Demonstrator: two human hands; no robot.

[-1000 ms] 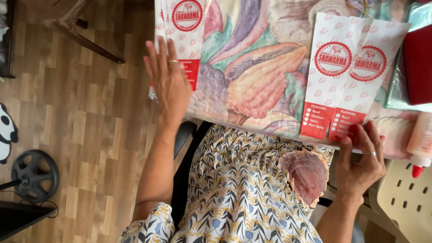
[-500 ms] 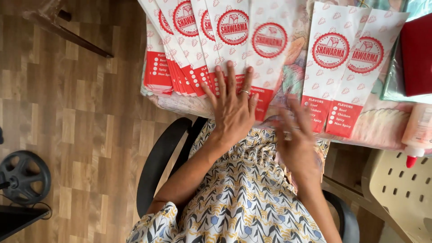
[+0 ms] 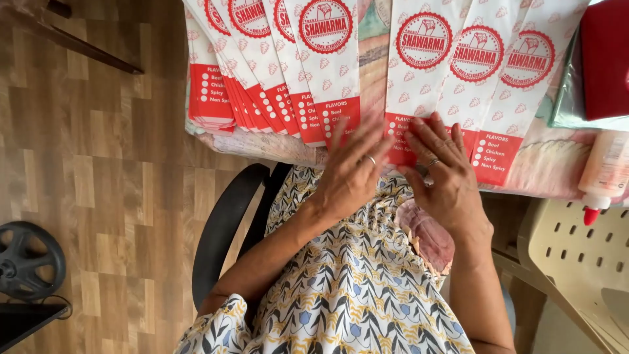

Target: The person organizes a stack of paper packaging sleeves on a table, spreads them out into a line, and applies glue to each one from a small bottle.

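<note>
Two fans of white paper bags with red bands lie on a table with a colourful cloth [image 3: 373,59]. The left fan [image 3: 282,72] holds several overlapping bags; the right fan [image 3: 458,72] holds three. My left hand [image 3: 354,174], a ring on one finger, is flat at the table's near edge with fingers spread, tips on the lower end of a bag. My right hand [image 3: 445,170], also ringed, lies beside it with its fingers on the red band of the right fan's first bag. Neither hand grips anything.
A red-capped squeeze bottle [image 3: 606,174] lies at the table's right edge, below a red flat package [image 3: 603,59]. A beige perforated plastic chair [image 3: 576,262] stands at the right. I sit on a black chair [image 3: 226,229] over a wooden floor; a black wheel [image 3: 29,259] is at the left.
Both hands moved together to the table's near edge between the two fans. The left hand came in from the far left, and the left bags are now spread in a fan.
</note>
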